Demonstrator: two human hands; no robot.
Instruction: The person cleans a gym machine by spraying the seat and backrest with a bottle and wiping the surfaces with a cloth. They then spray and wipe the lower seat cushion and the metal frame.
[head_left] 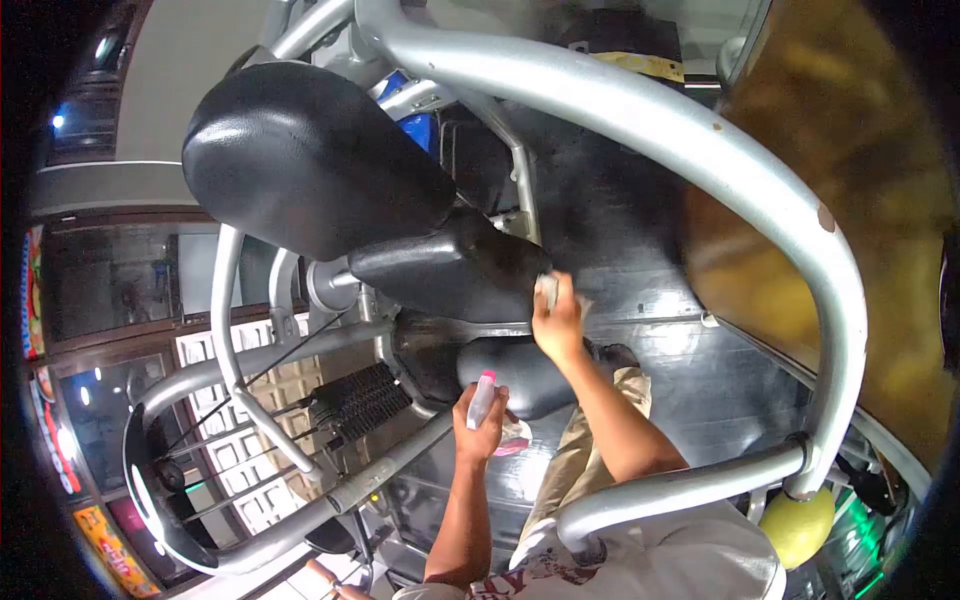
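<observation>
My left hand point(474, 432) is closed around a small translucent bottle point(481, 402) with a pink top, held upright above the floor. My right hand point(558, 325) grips a pale cloth point(549, 290), mostly hidden by the fingers. The cloth is at the near end of the black padded seat point(455, 268) of an exercise machine. Behind the seat rises a large black back pad point(300, 160). Below my hands lies another black pad point(530, 375), partly covered by my right arm. Beside my left hand is a pink and white item point(514, 438) I cannot make out.
A thick silver frame tube point(690, 120) curves overhead and down the right side. Its lower bar point(690, 490) crosses in front of my body. A black weight stack point(362, 405) stands at the left. A yellow ball-like object point(798, 527) sits at lower right.
</observation>
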